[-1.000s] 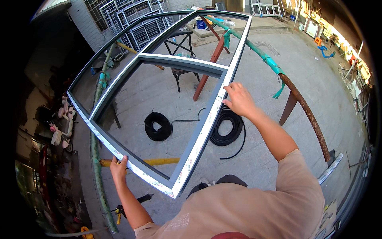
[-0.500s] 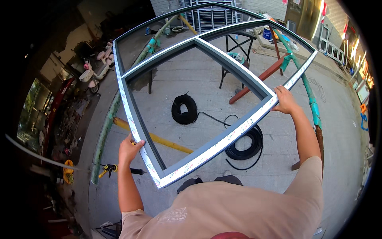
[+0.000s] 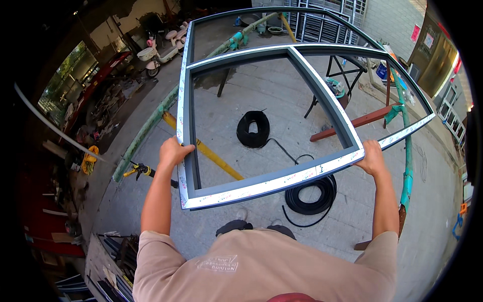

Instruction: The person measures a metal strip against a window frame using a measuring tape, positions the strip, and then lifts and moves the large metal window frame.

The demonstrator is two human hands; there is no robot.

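Observation:
A large rectangular window frame (image 3: 261,185), dark grey with white printed film along its faces, stretches out before me, divided by inner bars and without visible glass. My left hand (image 3: 174,151) grips its left side a little above the near left corner, thumb on top. Closed around the near edge is my right hand (image 3: 372,157), where an inner bar meets that edge; its fingertips are partly hidden. The frame's left and right parts pass over a worn green rail (image 3: 151,128) and a second green rail (image 3: 408,168).
Below the frame lie a black coil (image 3: 253,142) and a looser black coil (image 3: 329,196). A yellow bar (image 3: 216,158) and a red-brown bar (image 3: 370,119) extend from the rails. At left is a yellow-and-black tool (image 3: 143,170). Beyond stand a black chair (image 3: 347,72) and a scooter (image 3: 163,53).
The view has turned, so the surroundings sit lower and further right. In the picture the frame's near edge runs more level, its near left corner higher. Both hands keep their grip.

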